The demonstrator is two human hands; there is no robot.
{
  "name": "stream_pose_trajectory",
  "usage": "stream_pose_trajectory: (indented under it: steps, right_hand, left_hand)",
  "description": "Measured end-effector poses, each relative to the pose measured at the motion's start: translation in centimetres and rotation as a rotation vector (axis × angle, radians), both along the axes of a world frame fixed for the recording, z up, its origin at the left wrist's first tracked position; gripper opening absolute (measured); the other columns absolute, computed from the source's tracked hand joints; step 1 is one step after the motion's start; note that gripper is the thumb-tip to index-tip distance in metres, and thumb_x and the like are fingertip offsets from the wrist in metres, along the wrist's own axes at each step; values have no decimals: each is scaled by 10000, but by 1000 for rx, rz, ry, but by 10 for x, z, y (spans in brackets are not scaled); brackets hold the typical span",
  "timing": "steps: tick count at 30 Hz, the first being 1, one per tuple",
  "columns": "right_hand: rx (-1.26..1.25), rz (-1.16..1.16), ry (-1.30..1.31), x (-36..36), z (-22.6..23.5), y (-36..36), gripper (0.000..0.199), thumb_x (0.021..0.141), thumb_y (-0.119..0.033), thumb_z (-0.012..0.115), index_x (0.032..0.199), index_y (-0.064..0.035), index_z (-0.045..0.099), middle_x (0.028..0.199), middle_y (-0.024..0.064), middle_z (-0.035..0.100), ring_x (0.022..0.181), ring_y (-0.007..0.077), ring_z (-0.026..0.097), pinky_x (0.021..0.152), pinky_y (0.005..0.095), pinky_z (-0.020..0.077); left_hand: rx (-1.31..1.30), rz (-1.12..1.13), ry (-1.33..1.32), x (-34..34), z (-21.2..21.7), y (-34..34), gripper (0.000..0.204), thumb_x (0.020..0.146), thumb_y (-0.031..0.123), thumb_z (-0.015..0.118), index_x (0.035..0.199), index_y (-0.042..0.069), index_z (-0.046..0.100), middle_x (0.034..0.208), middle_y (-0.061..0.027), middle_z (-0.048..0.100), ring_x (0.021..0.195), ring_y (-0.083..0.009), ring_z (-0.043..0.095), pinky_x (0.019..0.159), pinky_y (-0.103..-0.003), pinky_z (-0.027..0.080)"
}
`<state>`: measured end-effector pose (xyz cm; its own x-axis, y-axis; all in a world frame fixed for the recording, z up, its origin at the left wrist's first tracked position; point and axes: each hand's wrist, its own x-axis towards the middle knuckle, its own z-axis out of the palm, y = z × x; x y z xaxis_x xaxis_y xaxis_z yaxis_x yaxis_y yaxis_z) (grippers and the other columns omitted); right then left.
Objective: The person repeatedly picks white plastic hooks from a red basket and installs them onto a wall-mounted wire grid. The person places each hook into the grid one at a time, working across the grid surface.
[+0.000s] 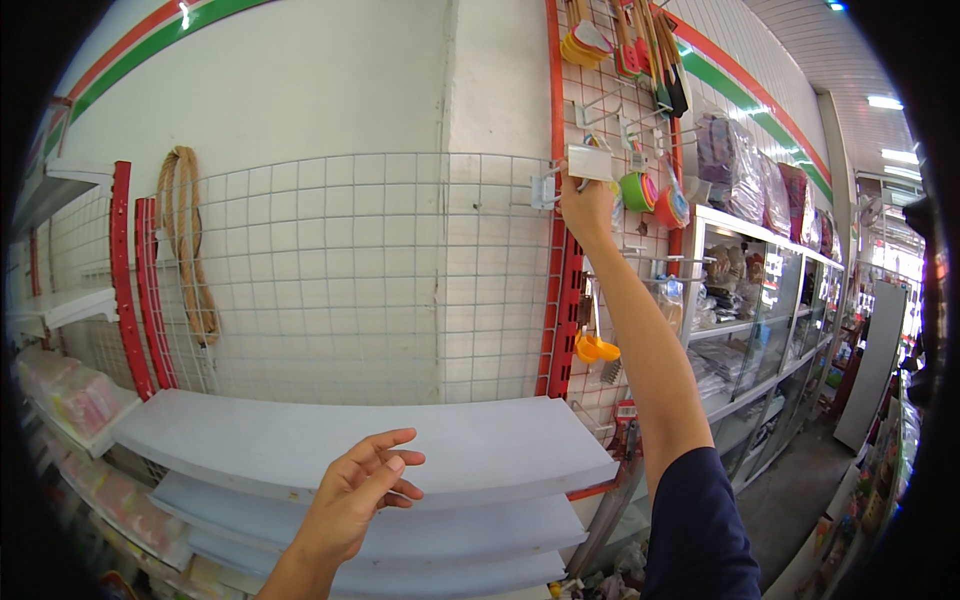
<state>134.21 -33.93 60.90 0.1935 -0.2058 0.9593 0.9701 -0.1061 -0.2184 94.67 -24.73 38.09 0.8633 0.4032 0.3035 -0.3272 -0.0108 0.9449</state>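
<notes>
The left hand (pixel 365 490) is in front of the white tiered shelf (pixel 250 432), fingers parted and half curled in a slack, unfilled grip. At 1 o'clock from it, the right hand (pixel 590 205) is raised, fingers behind a pale rectangular plate (pixel 589 162) at the red-framed display rack (pixel 555 80); I can't make out whether that grip has closed on the plate. From the right hand, nested measuring cups (pixel 634 192) hang at 3 o'clock, wooden-handled utensils (pixel 660 55) at 1 o'clock, and orange scoops (pixel 597 348) at 6 o'clock.
</notes>
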Motion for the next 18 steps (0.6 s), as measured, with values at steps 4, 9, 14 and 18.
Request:
stream_pose_trajectory:
  steps: [4, 9, 14, 18]
  right_hand:
    - [8, 11, 36, 2, -1, 2, 271, 876, -225, 591, 773, 22, 548, 669, 242, 587, 660, 463, 578, 604, 493, 447]
    - [-1, 27, 26, 4, -2, 5, 280, 880, -228, 587, 760, 22, 548, 661, 240, 585, 664, 462, 581, 608, 486, 451]
    - [-27, -21, -8, 8, -3, 6, 292, 894, -253, 597, 810, 26, 569, 653, 188, 589, 610, 368, 591, 554, 430, 474]
    - [-11, 3, -7, 8, -4, 7, 291, 890, -247, 601, 802, 29, 566, 653, 188, 590, 609, 366, 590, 560, 428, 474]
  left_hand:
    - [3, 1, -1, 0, 0, 0, 358, 979, 183, 511, 1304, 33, 505, 1121, -129, 616, 824, -170, 642, 729, -295, 505]
    - [7, 8, 10, 0, 0, 1, 355, 983, 184, 504, 1304, 34, 505, 1121, -128, 616, 825, -169, 641, 733, -294, 505]
    - [6, 3, 12, 2, -1, 2, 353, 984, 186, 502, 1303, 36, 505, 1122, -129, 616, 826, -165, 639, 733, -293, 504]
    - [-3, 5, 17, 3, -2, 3, 353, 984, 188, 503, 1303, 38, 505, 1124, -128, 615, 827, -162, 637, 732, -292, 503]
